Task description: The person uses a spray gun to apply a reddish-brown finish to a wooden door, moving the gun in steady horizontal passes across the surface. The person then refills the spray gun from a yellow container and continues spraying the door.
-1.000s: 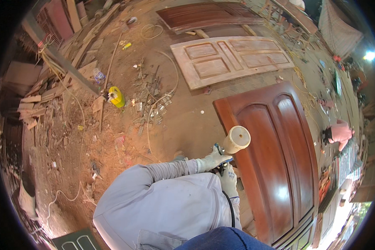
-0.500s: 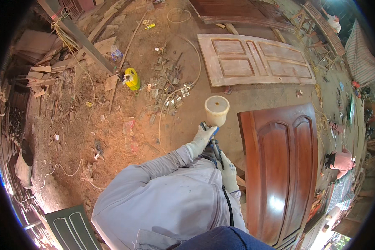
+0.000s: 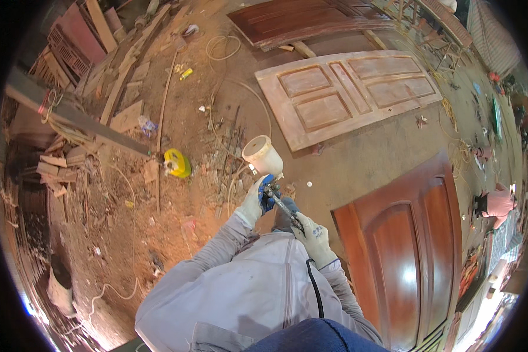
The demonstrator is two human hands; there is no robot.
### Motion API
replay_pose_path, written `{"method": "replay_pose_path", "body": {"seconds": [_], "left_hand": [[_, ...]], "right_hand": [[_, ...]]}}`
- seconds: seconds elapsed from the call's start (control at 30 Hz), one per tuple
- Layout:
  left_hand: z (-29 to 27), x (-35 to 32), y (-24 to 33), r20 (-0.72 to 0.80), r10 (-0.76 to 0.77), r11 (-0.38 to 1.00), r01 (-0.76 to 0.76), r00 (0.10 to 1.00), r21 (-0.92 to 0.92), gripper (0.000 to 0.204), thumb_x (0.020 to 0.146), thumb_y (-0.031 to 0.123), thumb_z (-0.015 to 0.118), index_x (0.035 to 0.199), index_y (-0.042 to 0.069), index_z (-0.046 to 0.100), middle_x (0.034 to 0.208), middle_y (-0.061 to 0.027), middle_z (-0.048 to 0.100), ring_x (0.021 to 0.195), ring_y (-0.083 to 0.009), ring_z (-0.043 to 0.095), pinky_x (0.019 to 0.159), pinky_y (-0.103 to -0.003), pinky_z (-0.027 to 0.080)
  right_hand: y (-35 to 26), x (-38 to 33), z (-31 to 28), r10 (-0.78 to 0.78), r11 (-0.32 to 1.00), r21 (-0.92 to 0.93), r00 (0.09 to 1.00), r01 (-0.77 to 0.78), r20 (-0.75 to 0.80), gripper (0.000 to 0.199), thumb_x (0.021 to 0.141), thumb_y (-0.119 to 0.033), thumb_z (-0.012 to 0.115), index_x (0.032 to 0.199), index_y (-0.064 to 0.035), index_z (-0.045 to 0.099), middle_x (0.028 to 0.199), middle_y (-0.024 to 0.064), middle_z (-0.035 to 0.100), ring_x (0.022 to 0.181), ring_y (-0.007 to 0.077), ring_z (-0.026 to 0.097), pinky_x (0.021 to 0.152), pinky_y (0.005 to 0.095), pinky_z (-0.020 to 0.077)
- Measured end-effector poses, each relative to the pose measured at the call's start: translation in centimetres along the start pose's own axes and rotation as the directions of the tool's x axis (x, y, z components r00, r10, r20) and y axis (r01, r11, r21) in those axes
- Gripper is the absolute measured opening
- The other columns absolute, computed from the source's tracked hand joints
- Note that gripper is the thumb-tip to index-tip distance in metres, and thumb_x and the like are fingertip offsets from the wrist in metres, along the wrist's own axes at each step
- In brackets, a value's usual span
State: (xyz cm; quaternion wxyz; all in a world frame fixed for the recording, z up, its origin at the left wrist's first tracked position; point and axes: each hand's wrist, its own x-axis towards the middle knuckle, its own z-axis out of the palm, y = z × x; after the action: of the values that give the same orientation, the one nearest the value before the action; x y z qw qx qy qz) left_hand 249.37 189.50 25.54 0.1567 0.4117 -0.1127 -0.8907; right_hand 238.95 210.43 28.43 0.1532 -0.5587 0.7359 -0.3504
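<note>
A spray gun [image 3: 287,207] with a whitish round paint cup [image 3: 264,157] is held in front of my body, the cup tilted away to the upper left. My left hand [image 3: 254,201], in a white glove with blue on the fingers, is closed around the gun just below the cup. The gloved right hand [image 3: 315,239] grips the gun's rear end; its fingertips are partly hidden. To the right of my hands lies a glossy reddish-brown panelled door [image 3: 387,246], which neither hand touches.
Ahead lie a pale unfinished door [image 3: 352,94] and a dark brown door [image 3: 305,22] on timber supports. A yellow jug [image 3: 177,163] stands left of the cup, near a slanting post [image 3: 94,134]. A hose [image 3: 258,88] crosses the littered dirt floor. Another person [image 3: 496,205] crouches at far right.
My view has turned and shifted. The spray gun and cup have swung to the left, and my hands show further apart along the gun. Both keep hold of it.
</note>
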Motion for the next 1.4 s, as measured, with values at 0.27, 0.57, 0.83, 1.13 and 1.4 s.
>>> {"method": "replay_pose_path", "body": {"seconds": [0.27,0.57,0.83,1.13,1.4], "left_hand": [[3.7,5.6,7.5,-0.008,0.128,0.988,-0.129,0.992,-0.085,0.022,0.093,0.032,0.062,0.091,0.011,0.064,0.077,-0.0032,0.067,0.061,-0.0152,0.062,0.05,-0.025,0.05],[2.3,5.6,13.3,-0.143,0.188,0.97,-0.206,0.972,-0.128,0.022,0.09,0.037,0.062,0.087,0.015,0.06,0.068,0.0002,0.059,0.056,-0.0136,0.059,0.046,-0.026,0.047],[-1.4,6.3,17.0,-0.202,0.163,0.956,-0.205,0.966,-0.209,0.023,0.09,0.035,0.062,0.087,0.012,0.06,0.068,-0.0016,0.06,0.054,-0.0151,0.06,0.045,-0.026,0.051],[-4.9,7.3,20.3,-0.026,0.12,0.906,-0.12,0.992,-0.406,0.022,0.088,0.024,0.059,0.089,0.002,0.062,0.064,-0.0036,0.057,0.056,-0.0153,0.059,0.041,-0.02,0.044],[-6.6,5.8,27.8,-0.077,0.236,0.897,-0.247,0.969,-0.368,0.01,0.082,0.017,0.06,0.081,0.007,0.059,0.069,-0.0099,0.059,0.056,-0.0213,0.059,0.046,-0.026,0.047]], "right_hand": [[-0.6,12.6,-1.8,0.163,0.986,0.007,0.983,-0.164,0.079,0.036,0.085,-0.021,0.071,0.116,-0.0059,0.06,0.086,0.0145,0.07,0.076,0.0314,0.07,0.066,0.0381,0.0542],[-1.0,18.9,3.1,0.063,0.998,-0.019,0.998,-0.063,0.009,0.028,0.084,-0.019,0.071,0.108,-0.0083,0.062,0.068,0.0102,0.066,0.057,0.0289,0.066,0.051,0.0379,0.0498],[-2.4,23.1,6.1,0.033,0.999,0.024,0.992,-0.036,0.124,0.019,0.085,-0.015,0.067,0.1,-0.0092,0.057,0.058,0.01,0.059,0.05,0.0294,0.062,0.048,0.039,0.0457],[-2.8,24.2,7.7,0.03,0.999,0.012,0.991,-0.031,0.132,0.017,0.087,-0.017,0.065,0.097,-0.0079,0.055,0.061,0.011,0.06,0.053,0.0299,0.062,0.05,0.0395,0.0463],[2.5,23.0,7.4,0.519,0.847,-0.147,0.854,-0.511,0.02,0.031,0.094,-0.033,0.057,0.109,-0.0052,0.054,0.086,0.0177,0.069,0.08,0.0374,0.067,0.069,0.0453,0.0506]]}}
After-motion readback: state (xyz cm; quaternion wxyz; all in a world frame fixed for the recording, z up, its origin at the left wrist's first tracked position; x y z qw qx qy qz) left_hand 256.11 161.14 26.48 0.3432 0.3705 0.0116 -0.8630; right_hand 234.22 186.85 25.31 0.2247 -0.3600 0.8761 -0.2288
